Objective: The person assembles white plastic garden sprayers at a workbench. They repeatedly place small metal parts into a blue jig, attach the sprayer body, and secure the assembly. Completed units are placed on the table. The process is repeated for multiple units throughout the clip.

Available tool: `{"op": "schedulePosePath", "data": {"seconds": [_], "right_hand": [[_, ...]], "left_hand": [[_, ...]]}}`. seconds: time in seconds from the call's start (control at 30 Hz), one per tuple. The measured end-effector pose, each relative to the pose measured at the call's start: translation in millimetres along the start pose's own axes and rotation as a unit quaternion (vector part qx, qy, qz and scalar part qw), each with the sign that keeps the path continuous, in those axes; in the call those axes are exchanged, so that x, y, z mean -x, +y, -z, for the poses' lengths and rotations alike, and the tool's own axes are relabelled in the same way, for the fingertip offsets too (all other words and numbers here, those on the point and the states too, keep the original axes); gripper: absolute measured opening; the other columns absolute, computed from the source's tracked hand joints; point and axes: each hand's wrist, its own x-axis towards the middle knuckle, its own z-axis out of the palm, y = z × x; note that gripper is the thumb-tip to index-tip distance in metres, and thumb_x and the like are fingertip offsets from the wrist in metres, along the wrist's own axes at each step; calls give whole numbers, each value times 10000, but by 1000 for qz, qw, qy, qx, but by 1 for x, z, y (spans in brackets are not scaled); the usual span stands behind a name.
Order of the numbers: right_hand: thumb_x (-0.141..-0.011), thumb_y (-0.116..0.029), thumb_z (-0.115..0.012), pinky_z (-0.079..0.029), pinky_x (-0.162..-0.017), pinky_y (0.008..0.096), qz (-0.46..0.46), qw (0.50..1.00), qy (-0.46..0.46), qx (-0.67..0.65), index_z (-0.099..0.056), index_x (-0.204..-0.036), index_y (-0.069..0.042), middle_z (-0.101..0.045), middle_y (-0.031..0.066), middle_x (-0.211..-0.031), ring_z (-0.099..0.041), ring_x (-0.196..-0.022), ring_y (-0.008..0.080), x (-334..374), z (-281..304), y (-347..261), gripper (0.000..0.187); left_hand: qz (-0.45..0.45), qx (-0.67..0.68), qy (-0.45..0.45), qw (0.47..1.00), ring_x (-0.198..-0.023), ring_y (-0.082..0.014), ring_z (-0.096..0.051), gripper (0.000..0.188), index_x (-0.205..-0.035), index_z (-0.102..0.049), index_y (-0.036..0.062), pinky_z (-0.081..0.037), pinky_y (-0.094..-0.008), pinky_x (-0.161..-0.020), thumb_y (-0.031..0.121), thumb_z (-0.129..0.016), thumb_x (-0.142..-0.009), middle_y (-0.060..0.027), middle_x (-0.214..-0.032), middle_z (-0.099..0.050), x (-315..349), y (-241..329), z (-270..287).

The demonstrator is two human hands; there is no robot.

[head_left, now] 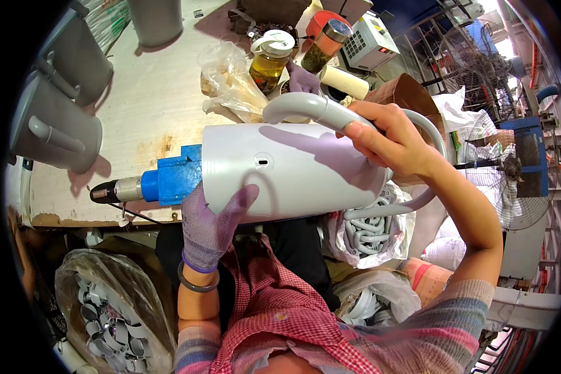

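Note:
A pale grey cylindrical jug body [287,171] lies on its side in front of me, with a small dark slot in its wall. My left hand [212,227], in a purple glove, closes on its open rim, thumb on the outer wall and fingers hidden. My bare right hand [393,134] is closed around a curved grey handle [299,107], whose free end hangs above the body. Another grey curved length [433,149] loops past the body's right end; how the two join is hidden. Left of the rim sits a blue fixture [179,177] with a metal, black-tipped end.
Grey jugs with handles [56,124] stand at the left. Behind the work are a plastic bag [230,81], a jar of yellow liquid [269,62] and a purple glove [302,78]. Bags of grey handles [368,234] and curved grey parts [115,324] flank me. A fan [511,168] stands right.

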Motion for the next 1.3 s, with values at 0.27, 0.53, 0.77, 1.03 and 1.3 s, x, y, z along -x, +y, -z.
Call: {"op": "schedulePosePath", "data": {"seconds": [0.27,0.53,0.77,1.03,1.3], "right_hand": [[-968,-412,-584,-403,-541,298,11,1000,-7,3,-666,-969,12,-549,42,-626,-509,-589,109,-2,-4,1,432],[-965,-433,-582,-408,-542,319,32,999,-2,36,-660,-962,11,-542,79,-607,-517,-558,158,-2,-7,0,451],[-978,-464,-533,-474,-674,408,52,976,6,211,-601,-1120,37,-617,219,-740,-611,-682,345,-24,-24,-41,526],[-993,-419,-527,-447,-638,419,-7,983,43,178,-638,-1039,21,-586,225,-693,-567,-620,331,27,25,-3,455],[-991,-304,-576,-327,-505,286,-106,971,195,89,-507,-814,-2,-418,22,-600,-355,-587,75,154,27,87,357]], "left_hand": [[22,4,-8,1000,-830,-218,-679,392,-1073,-670,-9,-524,-343,-762,298,-773,-851,-130,-936,-718,-1,-1,-1],[-50,-67,2,996,-851,-232,-695,386,-1098,-665,-3,-533,-339,-784,250,-788,-834,-127,-976,-725,8,-14,-4],[-23,29,11,999,-885,-187,-677,427,-1158,-643,-9,-528,-318,-808,272,-768,-862,-101,-1000,-713,11,-9,0],[-152,-196,50,967,-896,-209,-669,215,-1117,-660,22,-532,-304,-809,80,-638,-911,-113,-1013,-688,50,-24,30],[6,-529,-112,841,-941,-373,-666,537,-1142,-689,104,-520,-438,-852,568,-556,-907,-169,-1022,-709,-41,-127,-20]]}}
